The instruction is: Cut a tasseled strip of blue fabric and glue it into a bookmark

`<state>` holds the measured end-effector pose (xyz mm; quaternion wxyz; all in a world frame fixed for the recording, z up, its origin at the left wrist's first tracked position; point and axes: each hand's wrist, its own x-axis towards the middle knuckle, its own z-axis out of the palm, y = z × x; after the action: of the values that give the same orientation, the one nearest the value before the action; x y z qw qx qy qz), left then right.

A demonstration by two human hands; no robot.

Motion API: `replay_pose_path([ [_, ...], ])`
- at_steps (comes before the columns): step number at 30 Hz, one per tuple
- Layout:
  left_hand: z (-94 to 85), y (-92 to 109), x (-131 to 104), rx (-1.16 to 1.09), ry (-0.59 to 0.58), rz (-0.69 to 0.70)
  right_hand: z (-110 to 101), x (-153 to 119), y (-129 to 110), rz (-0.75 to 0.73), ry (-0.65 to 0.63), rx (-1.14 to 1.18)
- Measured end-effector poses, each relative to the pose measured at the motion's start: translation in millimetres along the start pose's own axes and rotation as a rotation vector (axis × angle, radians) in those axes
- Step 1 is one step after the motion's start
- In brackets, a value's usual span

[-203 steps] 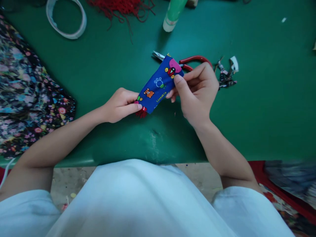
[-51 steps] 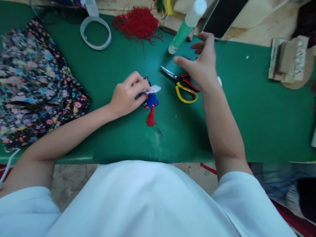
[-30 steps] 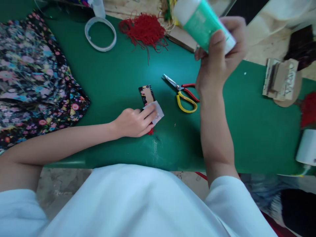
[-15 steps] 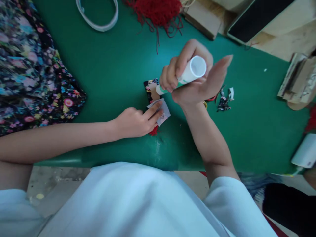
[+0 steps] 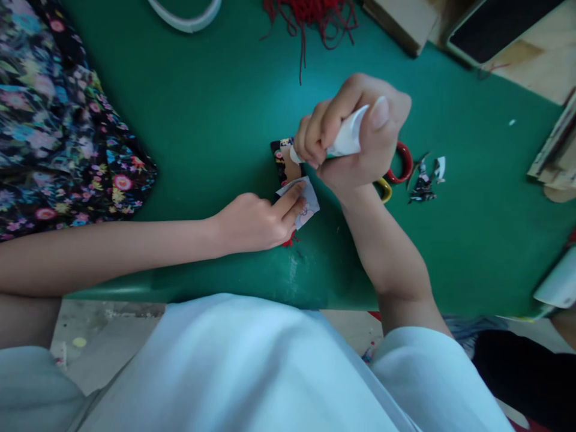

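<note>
Green table [image 5: 202, 120] carries the work. Left hand [image 5: 256, 222] pins the folded-back white flap [image 5: 306, 204] of a small fabric piece [image 5: 283, 165] flat with extended fingers. Right hand [image 5: 355, 135] is wrapped tightly round a glue tube [image 5: 346, 139], nozzle down over the exposed inner face. Gluing appears begun; the flap remains unstuck. Scissors [image 5: 398, 174] lie just behind the right hand.

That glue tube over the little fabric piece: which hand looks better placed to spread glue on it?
The right hand, probably. It already grips the glue tube, tip down over the open fabric piece. The left hand is busy pinning back the pale flap on the green table.
</note>
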<state>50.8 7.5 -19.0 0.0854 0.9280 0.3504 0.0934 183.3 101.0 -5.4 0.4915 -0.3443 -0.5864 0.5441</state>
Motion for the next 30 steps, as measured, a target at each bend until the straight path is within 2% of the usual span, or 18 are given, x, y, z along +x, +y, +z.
replay_pose_path([
  [2,0.1,0,-1,0.026,-0.004,0.011,-5,6,-3,-0.015,-0.038,0.009],
  [5,1.4,-1,-2,0.083,0.013,0.035,-15,13,-8,0.084,-0.275,-0.1],
  [7,2.8,-2,-2,0.118,0.054,0.061,-16,14,-8,0.109,-0.346,-0.162],
  [9,4.1,-3,-2,0.139,0.086,0.08,-11,15,-6,0.057,-0.246,-0.229],
  [12,5.0,-3,-1,0.149,0.048,0.072,-2,17,-3,-0.096,0.081,-0.347],
  [14,5.0,-3,-1,0.146,0.007,0.064,-4,20,-2,-0.1,0.202,-0.344],
  [15,4.8,-3,-1,0.139,-0.003,0.064,-7,21,0,-0.064,0.214,-0.287],
  [17,4.5,-3,0,0.118,-0.008,0.066,-17,22,4,-0.026,0.202,-0.036],
  [19,4.4,-3,0,0.094,0.0,0.063,-25,20,9,0.032,0.105,0.209],
  [21,4.4,-3,0,0.084,0.02,0.052,-27,16,14,0.055,0.039,0.314],
  [26,3.6,-3,0,0.128,0.03,0.052,-14,9,13,-0.038,0.037,0.186],
  [28,3.0,-3,0,0.147,0.02,0.063,-10,7,12,-0.127,-0.023,0.196],
  [30,2.7,-3,0,0.141,0.006,0.062,-9,5,12,-0.146,-0.12,0.179],
])
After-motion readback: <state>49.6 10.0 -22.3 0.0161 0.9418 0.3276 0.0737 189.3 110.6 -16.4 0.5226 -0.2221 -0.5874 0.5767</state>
